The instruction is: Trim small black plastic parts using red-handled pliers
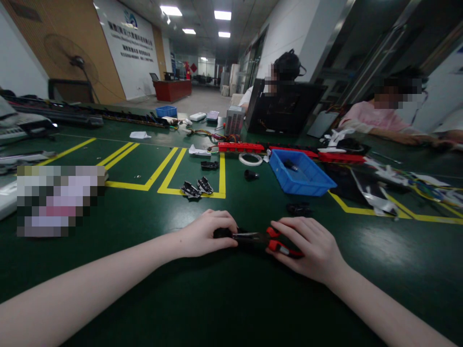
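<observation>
Near the middle of the green table, my right hand grips a pair of pliers by its red and black handles. The long jaws point left and reach a small black part. Around that part the fingers of my left hand are closed. Whether the jaws bite on the part or only touch it, I cannot tell. Past my left hand lie two opened black shell pieces and another black piece. A black cone-like piece rests farther right.
A blue bin holding a black piece stands beyond my right hand, with a dark part before it. Behind are a white tape roll and red strips. Two people sit across the table, near a black computer case.
</observation>
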The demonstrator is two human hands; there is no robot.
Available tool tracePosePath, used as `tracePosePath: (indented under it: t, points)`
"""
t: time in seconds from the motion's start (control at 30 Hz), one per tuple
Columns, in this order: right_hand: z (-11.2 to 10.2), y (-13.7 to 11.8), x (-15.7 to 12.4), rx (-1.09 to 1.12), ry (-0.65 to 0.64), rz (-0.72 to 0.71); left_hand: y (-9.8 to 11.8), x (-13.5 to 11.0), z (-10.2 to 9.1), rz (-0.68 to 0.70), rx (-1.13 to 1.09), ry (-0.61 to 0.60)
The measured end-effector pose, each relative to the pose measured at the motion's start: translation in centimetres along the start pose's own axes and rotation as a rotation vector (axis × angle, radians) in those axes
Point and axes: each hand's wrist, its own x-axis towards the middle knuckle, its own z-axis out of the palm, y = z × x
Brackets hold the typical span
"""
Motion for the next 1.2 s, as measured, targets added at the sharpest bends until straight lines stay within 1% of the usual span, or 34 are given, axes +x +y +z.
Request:
tracePosePath:
  t: [0.23,0.43,0.63,0.83,0.93,1.1,1.2]
  points:
    - [-0.13,-0.11,-0.02,-0.019,-0.002,-0.011,-0.11,0.11,0.1,0.016,-0.004,0.02]
    - [-0.07,-0.06,-0.15,-0.001,-0.009,-0.015,-0.12,-0.01,0.08,-0.004,0.013,0.027]
    - [-0.01,0.02,-0.14,0.069,-0.025,0.02,-0.27,-0.1,0.25,0.047,0.025,0.036]
    - [0.11,-0.03,-0.11,0.137,-0.053,0.067,-0.33,-0.1,0.28,0.029,0.03,0.036]
    - [0.23,-0.05,-0.09,0.137,-0.066,0.081,-0.37,-0.06,0.31,0.033,0.024,0.028]
    - [0.19,-0.14,0.08,0.109,-0.091,0.082,-0.55,0.02,0.53,0.033,0.048,0.066]
    - [0.09,-0.22,0.22,0.071,-0.098,0.071,-0.43,0.0,0.48,0.025,0.053,0.063]
